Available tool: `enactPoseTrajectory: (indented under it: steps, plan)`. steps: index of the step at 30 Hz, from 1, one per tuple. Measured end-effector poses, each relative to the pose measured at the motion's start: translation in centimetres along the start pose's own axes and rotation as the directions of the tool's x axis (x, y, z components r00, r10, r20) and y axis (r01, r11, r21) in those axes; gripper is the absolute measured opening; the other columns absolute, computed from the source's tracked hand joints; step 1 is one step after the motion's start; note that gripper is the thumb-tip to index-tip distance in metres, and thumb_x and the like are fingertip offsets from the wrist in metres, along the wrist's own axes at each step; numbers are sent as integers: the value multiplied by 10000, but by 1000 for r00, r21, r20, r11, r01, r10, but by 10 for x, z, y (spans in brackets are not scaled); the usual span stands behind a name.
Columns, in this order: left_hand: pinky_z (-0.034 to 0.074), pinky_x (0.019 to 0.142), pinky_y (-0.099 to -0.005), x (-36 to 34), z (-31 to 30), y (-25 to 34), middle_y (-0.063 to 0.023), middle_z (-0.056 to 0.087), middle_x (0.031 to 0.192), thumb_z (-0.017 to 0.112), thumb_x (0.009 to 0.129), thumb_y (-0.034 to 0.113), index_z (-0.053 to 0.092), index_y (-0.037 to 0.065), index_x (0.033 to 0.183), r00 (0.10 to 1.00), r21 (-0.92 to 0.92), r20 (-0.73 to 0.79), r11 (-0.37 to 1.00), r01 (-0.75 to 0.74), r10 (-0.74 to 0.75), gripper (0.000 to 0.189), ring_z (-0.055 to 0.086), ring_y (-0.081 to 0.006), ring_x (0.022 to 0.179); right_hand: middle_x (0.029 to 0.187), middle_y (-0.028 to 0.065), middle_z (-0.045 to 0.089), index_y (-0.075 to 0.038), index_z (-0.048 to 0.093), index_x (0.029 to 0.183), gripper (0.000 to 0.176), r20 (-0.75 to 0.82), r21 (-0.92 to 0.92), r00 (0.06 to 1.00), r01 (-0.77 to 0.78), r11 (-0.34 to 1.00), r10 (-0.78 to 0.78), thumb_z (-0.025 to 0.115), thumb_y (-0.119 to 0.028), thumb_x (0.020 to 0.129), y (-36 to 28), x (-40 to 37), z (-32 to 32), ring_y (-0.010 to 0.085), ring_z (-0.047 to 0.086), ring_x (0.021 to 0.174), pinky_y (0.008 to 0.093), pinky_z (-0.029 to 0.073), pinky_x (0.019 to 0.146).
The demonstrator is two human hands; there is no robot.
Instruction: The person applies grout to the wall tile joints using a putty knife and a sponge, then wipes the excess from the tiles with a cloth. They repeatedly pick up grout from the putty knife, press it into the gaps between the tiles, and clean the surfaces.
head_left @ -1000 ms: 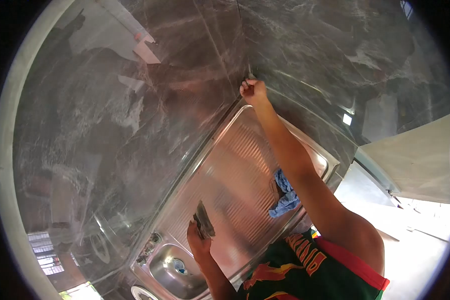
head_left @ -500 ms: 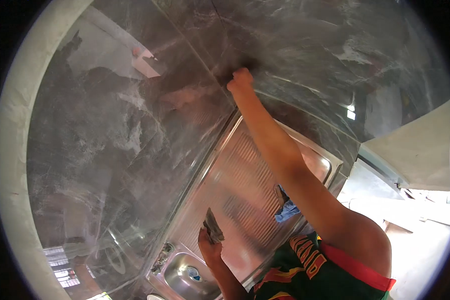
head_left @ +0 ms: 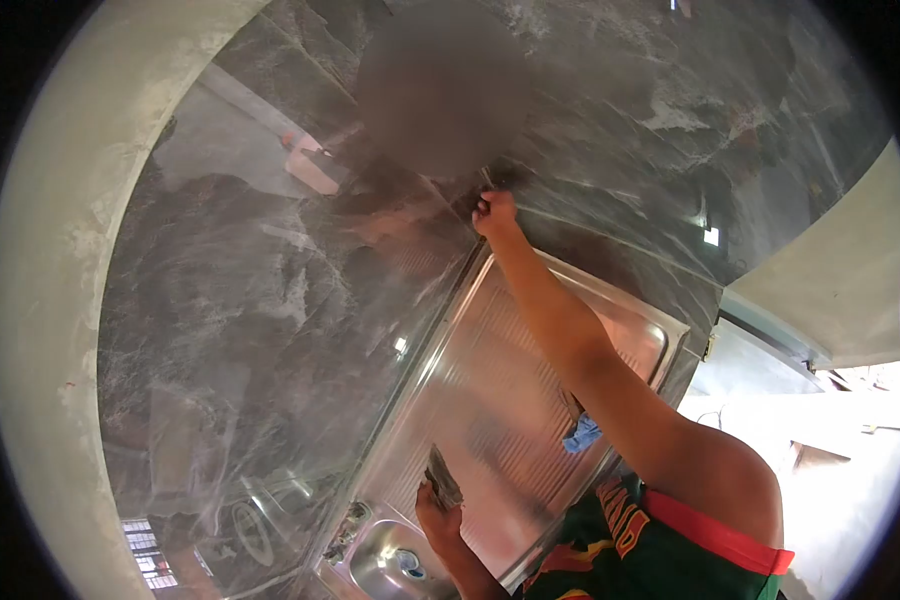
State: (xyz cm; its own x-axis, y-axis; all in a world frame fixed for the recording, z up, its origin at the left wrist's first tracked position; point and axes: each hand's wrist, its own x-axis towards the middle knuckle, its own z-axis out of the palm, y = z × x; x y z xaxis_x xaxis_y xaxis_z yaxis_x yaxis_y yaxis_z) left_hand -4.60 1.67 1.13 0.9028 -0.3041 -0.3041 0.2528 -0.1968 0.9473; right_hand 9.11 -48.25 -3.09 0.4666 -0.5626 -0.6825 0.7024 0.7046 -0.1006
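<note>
My right hand (head_left: 494,214) is stretched far out, closed in a fist on a small thin tool pressed against the seam where the glossy dark marble wall tiles (head_left: 270,300) meet in the corner. Low in the view, my left hand (head_left: 436,512) grips a flat scraper (head_left: 443,478) loaded with dark material. It hovers over the ribbed steel drainboard (head_left: 500,380), close to the sink basin (head_left: 388,570).
A blue cloth (head_left: 583,434) lies on the drainboard near its front edge, partly behind my right arm. A tap fitting (head_left: 345,525) stands by the basin against the wall. A pale plastered surface (head_left: 850,290) and a bright opening lie to the right.
My right hand has stayed at the tile seam, shifting slightly along it. The view has tilted, so the sink and my left hand with the scraper now sit lower in the frame.
</note>
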Motion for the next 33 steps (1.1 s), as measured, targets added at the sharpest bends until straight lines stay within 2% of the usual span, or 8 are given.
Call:
enactPoseTrajectory:
  steps: [3, 14, 18, 20, 21, 22, 23, 33]
  plan:
    - [481, 706, -283, 6, -17, -12, -57, 573, 947, 435, 861, 159, 520, 48, 992, 935, -534, 94, 775, 338, -343, 192, 573, -167, 853, 710, 4, 388, -134, 473, 734, 129, 43, 20, 999, 17, 1000, -18, 503, -30, 663, 2, 24, -1, 162, 384, 671, 365, 321, 693]
    - [468, 505, -239, 5, 9, 10, -30, 587, 732, 530, 783, 224, 550, 71, 859, 952, -590, 79, 756, 284, -296, 172, 575, -143, 613, 706, 16, 407, -117, 445, 712, 155, 90, 24, 995, 41, 999, -43, 481, 30, 680, -22, -84, 91, 144, 362, 642, 362, 300, 755]
    - [467, 522, -240, -3, 30, 41, -30, 591, 752, 528, 775, 182, 554, 59, 890, 957, -635, 136, 719, 282, -255, 170, 572, -140, 619, 740, 1, 435, -125, 479, 820, 195, 638, -161, 767, 219, 962, -67, 520, 27, 706, -26, -155, 79, 131, 435, 707, 332, 351, 733]
    - [465, 519, -240, -4, 39, 48, -30, 590, 754, 526, 777, 180, 554, 56, 903, 962, -645, 149, 716, 268, -227, 179, 570, -138, 616, 720, 3, 464, -91, 500, 789, 84, 874, -316, 485, 524, 791, 28, 551, -41, 745, -22, -191, 37, 144, 457, 667, 296, 388, 629]
    - [463, 516, -240, -4, 45, 52, -30, 590, 756, 524, 778, 177, 554, 53, 916, 967, -633, 162, 730, 256, -199, 188, 567, -137, 612, 777, 25, 480, -59, 515, 851, 102, 911, -405, 412, 878, 256, 29, 551, -131, 789, -16, -200, 3, 188, 495, 691, 314, 401, 656]
    - [463, 529, -238, -4, 55, 61, -28, 591, 762, 522, 781, 170, 551, 52, 920, 962, -637, 187, 721, 274, -200, 185, 566, -133, 612, 877, 71, 484, -51, 545, 1003, 257, 852, -508, 458, 840, 191, 254, 544, -223, 812, -19, -264, -21, 238, 499, 803, 363, 399, 771]
    - [463, 529, -238, -4, 64, 67, -28, 591, 762, 522, 781, 170, 551, 52, 920, 961, -666, 187, 693, 275, -202, 185, 566, -133, 612, 1022, 125, 480, -100, 518, 1171, 430, 932, -81, 109, 992, -96, 344, 596, -198, 760, -16, -278, -53, 267, 448, 987, 398, 333, 904]
    - [463, 740, -293, 1, 73, 71, -69, 600, 931, 473, 809, 143, 530, 29, 1041, 899, -690, 402, 588, 422, -174, 264, 584, -171, 828, 1361, 118, 317, -133, 476, 1236, 675, 667, 253, 21, 934, -252, 744, 562, 20, 584, -32, -355, -113, 344, 213, 1284, 522, 176, 1002]
